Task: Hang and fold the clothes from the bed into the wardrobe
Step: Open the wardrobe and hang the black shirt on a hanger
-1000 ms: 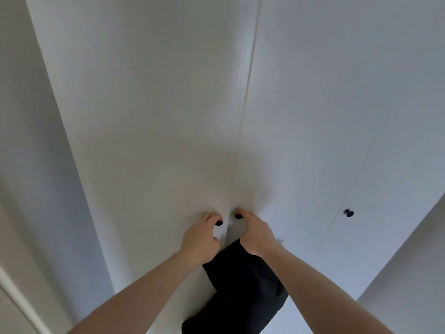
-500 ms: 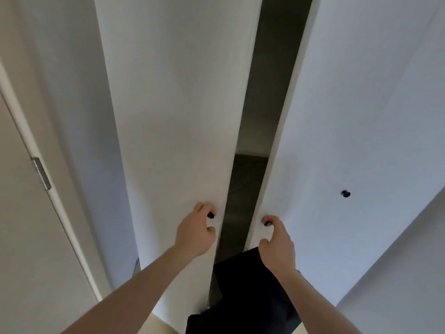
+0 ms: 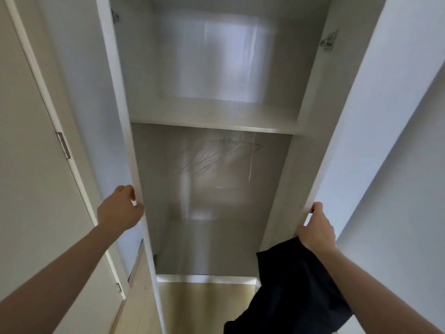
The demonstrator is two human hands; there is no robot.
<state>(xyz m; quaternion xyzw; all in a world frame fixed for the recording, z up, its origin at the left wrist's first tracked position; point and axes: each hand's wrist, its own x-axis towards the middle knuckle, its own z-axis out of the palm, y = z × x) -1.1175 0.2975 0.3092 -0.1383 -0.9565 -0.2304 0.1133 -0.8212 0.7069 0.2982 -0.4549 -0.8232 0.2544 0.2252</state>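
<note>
Holding both wardrobe doors wide apart, the left hand (image 3: 119,208) is gripping the left door (image 3: 115,104) edge, the right hand (image 3: 316,231) the right door (image 3: 356,116) with a dark garment (image 3: 296,285) hanging beneath it. Hangers (image 3: 216,155) are waiting inside; nothing is hung yet.

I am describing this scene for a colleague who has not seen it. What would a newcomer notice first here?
First, the open wardrobe filling the middle of the view, with a white shelf across it and thin wire hangers just under that shelf. Next, the two hands holding the door edges: the left hand on the left door, the right hand on the right door. A dark garment hangs below the right wrist.
</note>
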